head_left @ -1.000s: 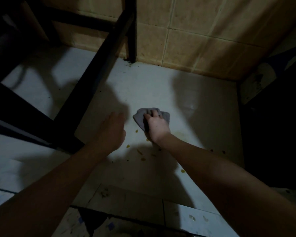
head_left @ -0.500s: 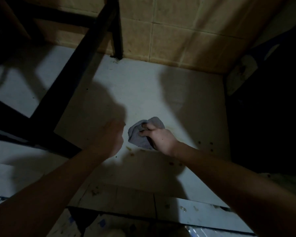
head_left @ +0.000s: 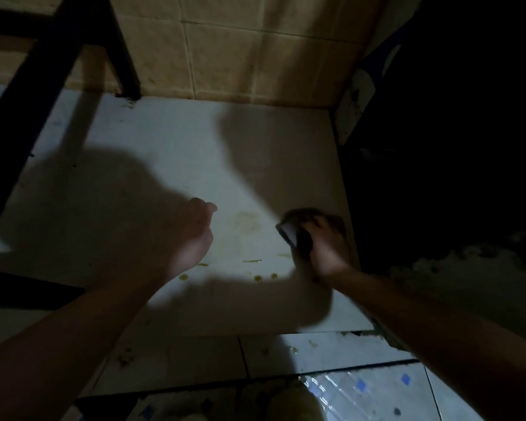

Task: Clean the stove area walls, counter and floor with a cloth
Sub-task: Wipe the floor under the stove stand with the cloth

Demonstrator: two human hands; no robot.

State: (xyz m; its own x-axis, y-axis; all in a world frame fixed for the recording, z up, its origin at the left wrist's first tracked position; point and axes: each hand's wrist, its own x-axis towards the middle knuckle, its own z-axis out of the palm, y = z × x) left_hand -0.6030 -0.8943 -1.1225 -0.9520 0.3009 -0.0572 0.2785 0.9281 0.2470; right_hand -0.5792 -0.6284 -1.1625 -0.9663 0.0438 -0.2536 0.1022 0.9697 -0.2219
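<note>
My right hand (head_left: 325, 244) grips a grey cloth (head_left: 289, 232) and presses it on the pale floor (head_left: 170, 153) near the right edge of the slab; the hand is motion-blurred. Only a corner of the cloth shows beside the fingers. My left hand (head_left: 189, 238) hovers to the left of it with loosely curled fingers, holding nothing. Yellow-brown drips (head_left: 257, 278) and a faint stain (head_left: 248, 220) lie on the floor between and below the hands.
A beige tiled wall (head_left: 225, 50) stands at the back. Black metal stand legs (head_left: 125, 56) rise at the left. A dark object (head_left: 453, 147) fills the right side. Patterned floor tiles (head_left: 362, 387) lie at the bottom.
My right hand has swept the cloth to the right, toward the slab's edge. The left hand has stayed roughly where it was.
</note>
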